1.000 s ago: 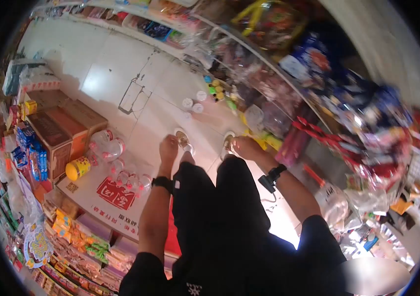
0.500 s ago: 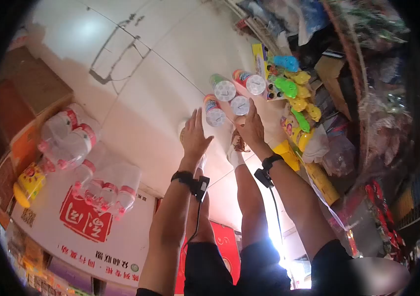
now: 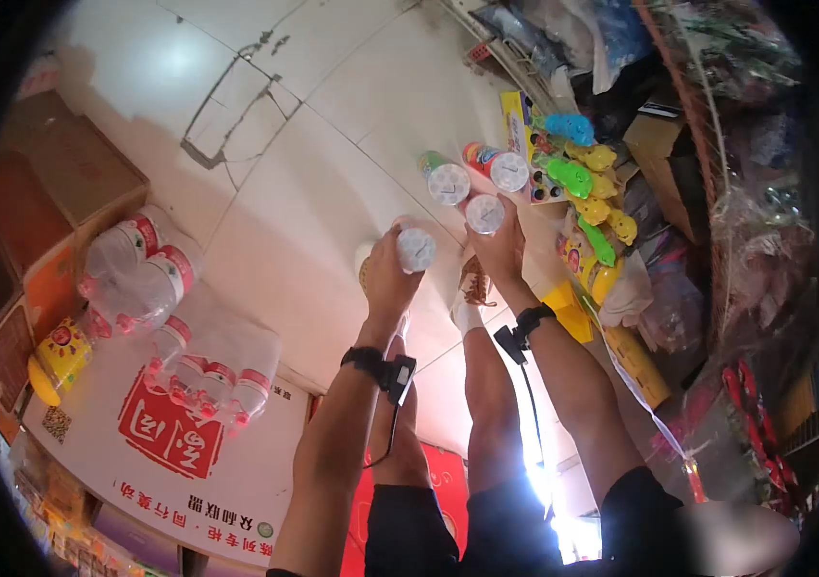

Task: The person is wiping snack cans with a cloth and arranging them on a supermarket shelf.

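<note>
My left hand (image 3: 390, 279) is wrapped round a cylindrical canister (image 3: 416, 251) with a whitish, translucent round end facing up. Beside it, my right hand (image 3: 503, 254) grips a second canister (image 3: 484, 214) of the same kind, thumb and fingers on its sides. Both hands hide most of the coloured walls. Just beyond them stand a green-sided canister (image 3: 447, 183) and a red-sided canister (image 3: 506, 170) on the tiled floor, touched by neither hand. A dark mark shows on each pale end. What the canisters contain cannot be made out.
To the right lie animal-shaped bottles in blue (image 3: 569, 128), green (image 3: 569, 177) and yellow, with plastic-wrapped goods behind. On the left are shrink-wrapped bottles (image 3: 155, 264), cardboard boxes (image 3: 78, 159) and a white printed panel (image 3: 92, 452). My shoes (image 3: 474, 286) are close below the hands.
Both hands were open just short of the nearer canisters. They have moved forward and closed, the left round one canister and the right round the other. The two farther canisters still stand together.
</note>
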`<action>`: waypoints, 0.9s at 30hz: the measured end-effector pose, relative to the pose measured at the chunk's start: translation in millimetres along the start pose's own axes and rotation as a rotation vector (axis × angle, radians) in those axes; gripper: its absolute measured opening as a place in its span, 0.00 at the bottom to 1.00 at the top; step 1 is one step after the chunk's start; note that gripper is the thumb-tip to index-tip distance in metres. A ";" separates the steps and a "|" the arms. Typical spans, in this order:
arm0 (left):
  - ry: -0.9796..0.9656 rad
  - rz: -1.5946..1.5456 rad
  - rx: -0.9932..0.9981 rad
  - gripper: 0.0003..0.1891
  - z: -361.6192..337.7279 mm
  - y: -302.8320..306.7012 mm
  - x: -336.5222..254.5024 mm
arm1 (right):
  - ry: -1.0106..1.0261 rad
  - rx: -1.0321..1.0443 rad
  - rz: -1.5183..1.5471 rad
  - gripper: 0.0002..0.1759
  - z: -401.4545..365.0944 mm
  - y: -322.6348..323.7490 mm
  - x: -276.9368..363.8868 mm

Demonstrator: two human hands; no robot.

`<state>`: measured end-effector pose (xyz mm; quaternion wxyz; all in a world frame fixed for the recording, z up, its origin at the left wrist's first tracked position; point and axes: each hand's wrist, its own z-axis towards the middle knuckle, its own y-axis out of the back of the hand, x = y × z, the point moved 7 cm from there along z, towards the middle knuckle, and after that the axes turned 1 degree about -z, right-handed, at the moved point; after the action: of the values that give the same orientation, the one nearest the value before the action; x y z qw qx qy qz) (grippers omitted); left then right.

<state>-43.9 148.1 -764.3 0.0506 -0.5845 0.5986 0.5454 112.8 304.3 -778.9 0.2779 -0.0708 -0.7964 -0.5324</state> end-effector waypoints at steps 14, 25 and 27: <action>-0.143 -0.035 -0.054 0.35 -131.7 293.1 -213.4 | 0.353 0.449 0.006 0.41 -128.7 304.8 117.3; -0.347 -0.760 0.393 0.36 -196.8 429.2 -531.9 | 0.393 0.245 0.400 0.43 -199.5 641.9 326.9; -0.471 -0.707 0.476 0.36 -205.6 441.6 -592.6 | 0.476 0.158 0.538 0.43 -208.0 691.5 353.2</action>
<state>-73.9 260.8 -6.1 0.4989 -0.5850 0.4437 0.4604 176.7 347.6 21.3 0.5901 -0.1302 -0.7010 -0.3787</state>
